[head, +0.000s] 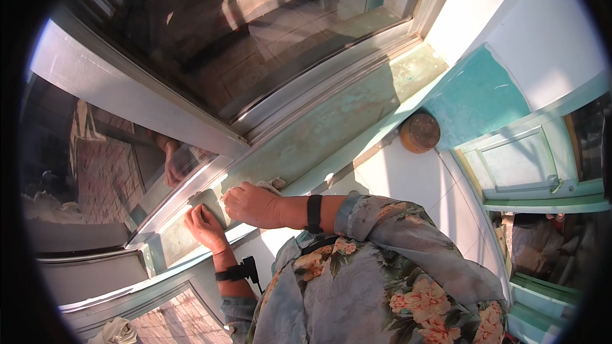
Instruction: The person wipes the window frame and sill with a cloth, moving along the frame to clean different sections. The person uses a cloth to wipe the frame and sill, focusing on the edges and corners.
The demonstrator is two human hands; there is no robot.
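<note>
My right hand [251, 205] is closed around a pale crumpled cloth [271, 184], part of which sticks out behind the knuckles. It rests low over the worn greenish window sill [311, 141]. My left hand [206, 228] lies close to its left, by the sill near the sliding window's frame, with fingers loosely bent and no object visible in it. Between the two hands is a dark patch on the sill, probably shadow. Both wrists wear black straps, and a small device sits on the left one [234, 272].
Glass panes [306, 52] in a metal frame [143, 100] rise along the sill; the left pane reflects a hand. A round rusty-brown container [420, 133] stands by the turquoise wall base [483, 95]. To the right is a pale green door [521, 157]. A crumpled pale cloth [119, 330] lies lower left.
</note>
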